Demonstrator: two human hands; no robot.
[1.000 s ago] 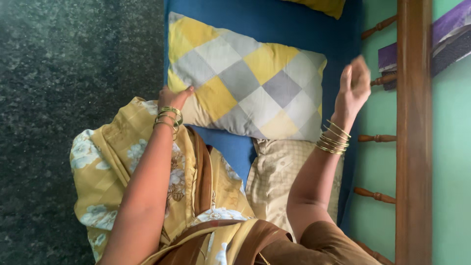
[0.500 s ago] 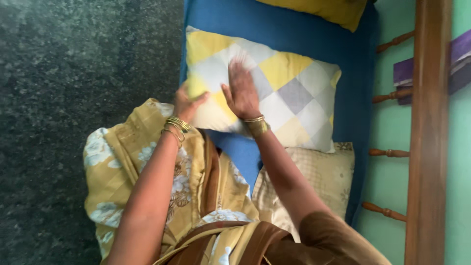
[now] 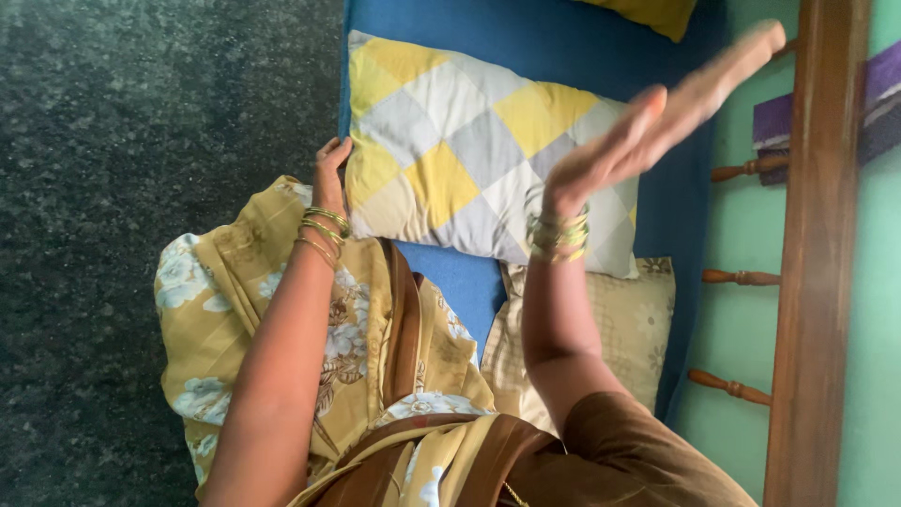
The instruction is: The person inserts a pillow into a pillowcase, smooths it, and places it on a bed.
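- Two hands at work over one checked pillow (image 3: pixel 479 155), patterned in yellow, grey and white squares, lying on a blue mattress (image 3: pixel 563 47).
- Left hand (image 3: pixel 330 169) pressed against the pillow's edge at roughly nine o'clock, fingers curled onto the corner, gold bangles (image 3: pixel 321 230) on the wrist; whether pinching the fabric or just resting on it, cannot tell.
- Right hand (image 3: pixel 657 113) raised above the pillow toward two o'clock, flat and fully open, fingers straight and together, holding nothing, blurred by motion; stacked gold bangles (image 3: pixel 558 235) at its wrist.
- Beige pillow (image 3: pixel 619 329) with a faint check and flower print just below the checked one at about five o'clock, its upper edge tucked under or touching it.
- Corner of a plain yellow cushion (image 3: pixel 648 11) at twelve o'clock, at the picture's top edge, apart from the checked pillow.
- Wooden bed rail (image 3: pixel 807 282) with turned spindles (image 3: pixel 741 277) running along three o'clock, against a green wall (image 3: pixel 873 329).
- Purple and dark folded cloth (image 3: pixel 878 113) behind the rail near two o'clock.
- Dark speckled floor (image 3: pixel 141 141) filling the nine o'clock side.
- Yellow floral drape (image 3: pixel 235 319) and brown sleeve (image 3: pixel 638 460) of own clothing at six o'clock.
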